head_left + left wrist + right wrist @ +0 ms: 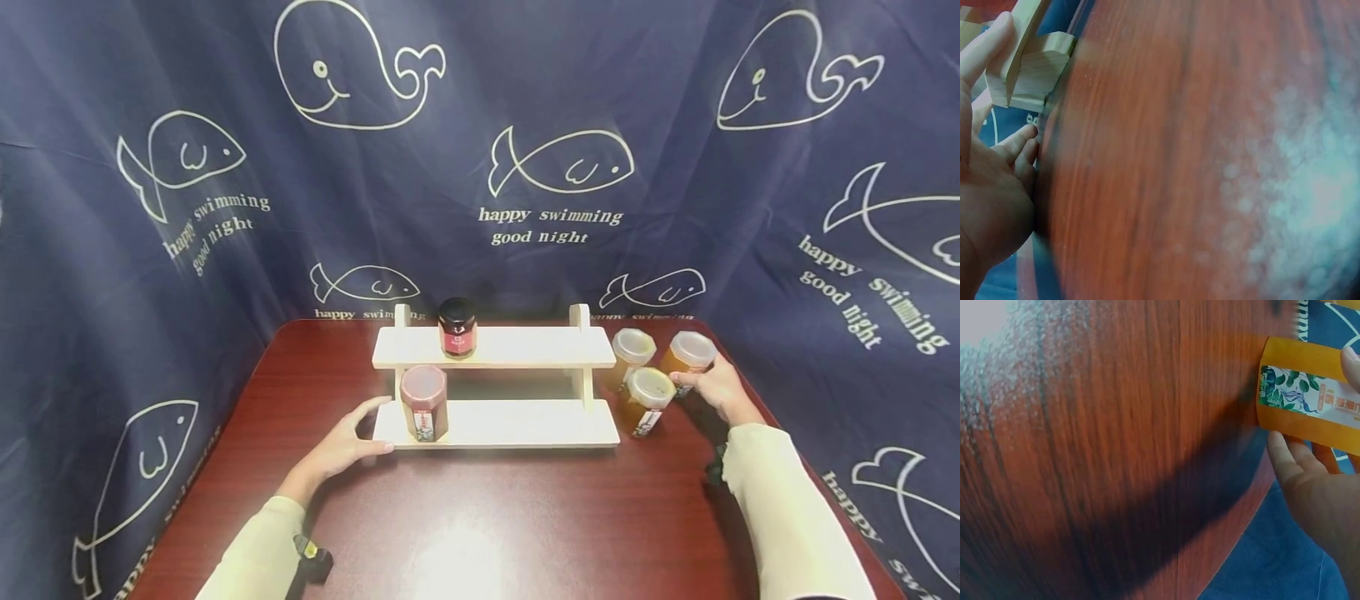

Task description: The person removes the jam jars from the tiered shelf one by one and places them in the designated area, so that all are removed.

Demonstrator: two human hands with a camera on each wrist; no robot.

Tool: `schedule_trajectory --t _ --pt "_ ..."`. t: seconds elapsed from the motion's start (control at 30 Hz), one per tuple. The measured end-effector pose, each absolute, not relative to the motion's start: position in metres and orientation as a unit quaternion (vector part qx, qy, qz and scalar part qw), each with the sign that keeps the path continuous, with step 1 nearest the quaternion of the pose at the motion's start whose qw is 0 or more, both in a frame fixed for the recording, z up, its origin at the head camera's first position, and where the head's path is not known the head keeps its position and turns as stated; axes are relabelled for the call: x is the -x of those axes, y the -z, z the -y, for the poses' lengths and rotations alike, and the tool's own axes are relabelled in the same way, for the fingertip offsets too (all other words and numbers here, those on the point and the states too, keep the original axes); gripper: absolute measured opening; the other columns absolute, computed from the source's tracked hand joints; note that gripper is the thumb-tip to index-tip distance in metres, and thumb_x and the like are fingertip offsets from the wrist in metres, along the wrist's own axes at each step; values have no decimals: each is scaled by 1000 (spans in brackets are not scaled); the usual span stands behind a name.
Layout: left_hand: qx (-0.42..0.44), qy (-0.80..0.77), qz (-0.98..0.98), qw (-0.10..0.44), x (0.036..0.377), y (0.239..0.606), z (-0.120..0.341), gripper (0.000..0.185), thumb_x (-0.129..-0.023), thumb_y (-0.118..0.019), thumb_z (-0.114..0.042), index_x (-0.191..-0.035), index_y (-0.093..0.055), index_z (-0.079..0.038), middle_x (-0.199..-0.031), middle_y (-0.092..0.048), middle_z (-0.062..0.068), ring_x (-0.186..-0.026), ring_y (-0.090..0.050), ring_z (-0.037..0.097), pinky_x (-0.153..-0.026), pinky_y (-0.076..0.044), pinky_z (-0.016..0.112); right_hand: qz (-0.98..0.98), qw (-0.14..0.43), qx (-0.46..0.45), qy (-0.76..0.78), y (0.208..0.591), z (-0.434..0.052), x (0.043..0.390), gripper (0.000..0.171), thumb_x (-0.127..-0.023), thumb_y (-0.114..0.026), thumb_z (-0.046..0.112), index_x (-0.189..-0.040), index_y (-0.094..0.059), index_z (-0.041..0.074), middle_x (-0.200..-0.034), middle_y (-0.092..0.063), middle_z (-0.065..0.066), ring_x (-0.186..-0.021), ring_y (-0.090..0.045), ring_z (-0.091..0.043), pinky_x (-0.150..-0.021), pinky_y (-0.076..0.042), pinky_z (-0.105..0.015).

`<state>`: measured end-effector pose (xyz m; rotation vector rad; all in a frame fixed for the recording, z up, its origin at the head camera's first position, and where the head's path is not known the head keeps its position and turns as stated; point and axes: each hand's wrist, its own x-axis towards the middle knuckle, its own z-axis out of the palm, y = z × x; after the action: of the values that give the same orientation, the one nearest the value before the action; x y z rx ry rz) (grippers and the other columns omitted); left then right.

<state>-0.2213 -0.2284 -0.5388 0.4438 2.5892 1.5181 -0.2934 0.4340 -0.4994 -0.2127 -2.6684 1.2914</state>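
Observation:
A white two-tier wooden shelf (495, 423) stands on the table. At its left end, my left hand (341, 442) holds the lower board, thumb at the front edge and index finger at the back corner; the left wrist view shows the shelf's end (1047, 59) beside the thumb. To the right of the shelf, my right hand (716, 387) grips an orange jar (1291, 422) with a pale lid, thumb on one side and fingers on the other. The jar's floral label faces the right wrist camera. Two more pale-lidded jars, one behind (633, 343) and one in front (649, 400), stand close beside it.
A dark-lidded jar (457, 329) sits on the upper board, left of centre. On the lower board's left end is a jar with a pinkish lid (424, 408). A dark blue curtain (480, 167) surrounds the reddish-brown table (360, 508).

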Motion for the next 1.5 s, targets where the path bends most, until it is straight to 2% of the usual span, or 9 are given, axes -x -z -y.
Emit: schedule_trajectory --t 0.13,0.23,0.33,0.47,0.7,0.87,1.0,1.17,1.5 --pt "-140 -497 -855 54 221 537 229 85 -76 -87 -32 -149 -46 -19 -149 -48 14 -138 -37 34 -113 -21 64 893 79 64 -438 500 -434 293 63 -85 -82 17 -128 -45 -9 -95 -59 -9 -78 -53 -9 -67 -46 -25" --pt "-138 -497 -855 56 222 536 229 85 -76 -87 -32 -149 -46 -20 -149 -48 14 -138 -37 34 -113 -21 64 891 87 51 -442 499 -433 292 63 -86 -81 16 -131 -45 -10 -100 -60 -13 -81 -53 -9 -70 -45 -25" --pt "-138 -499 -854 56 222 535 229 85 -75 -88 -32 -149 -46 -20 -148 -48 13 -137 -38 33 -113 -21 63 883 99 62 -455 491 -431 290 81 -88 -78 20 -147 -32 -10 -126 -54 -31 -106 -57 -28 -94 -47 -39" --pt "-139 -493 -857 53 223 534 231 85 -76 -88 -32 -149 -46 -20 -148 -49 12 -136 -39 33 -113 -23 63 873 127 85 -464 462 -421 289 100 -90 -75 30 -158 -10 -4 -152 -31 -38 -136 -35 -50 -113 -27 -60" --pt "-144 -492 -858 41 224 534 234 85 -77 -87 -29 -149 -46 -16 -146 -51 15 -134 -41 34 -112 -25 62 861 193 16 -471 399 -371 292 88 -89 -77 22 -159 -25 4 -156 -34 -27 -143 -32 -42 -117 -25 -52" --pt "-151 -490 -858 36 225 537 234 83 -78 -87 -27 -149 -45 -13 -145 -51 18 -135 -42 37 -112 -25 65 842 182 -81 -502 374 -312 290 85 -85 -79 8 -155 -31 -2 -155 -37 -26 -144 -33 -39 -117 -25 -50" --pt "-150 -490 -858 39 225 537 232 84 -78 -86 -28 -150 -45 -14 -147 -50 16 -137 -40 36 -112 -24 64 821 132 -136 -538 373 -263 288 81 -86 -77 2 -152 -32 -7 -155 -37 -27 -145 -31 -41 -117 -25 -52" --pt "-151 -495 -855 41 225 537 230 85 -77 -87 -27 -150 -45 -13 -148 -50 14 -138 -38 36 -113 -23 63 795 67 -173 -578 387 -203 286 77 -87 -76 0 -151 -34 -7 -152 -39 -27 -139 -38 -45 -111 -35 -53" --pt "-157 -510 -845 45 223 540 228 85 -77 -87 -26 -149 -46 -12 -149 -49 15 -138 -38 35 -113 -23 62 823 65 -168 -539 407 -122 279 76 -85 -82 16 -148 -44 0 -144 -48 -19 -128 -54 -35 -105 -46 -44"
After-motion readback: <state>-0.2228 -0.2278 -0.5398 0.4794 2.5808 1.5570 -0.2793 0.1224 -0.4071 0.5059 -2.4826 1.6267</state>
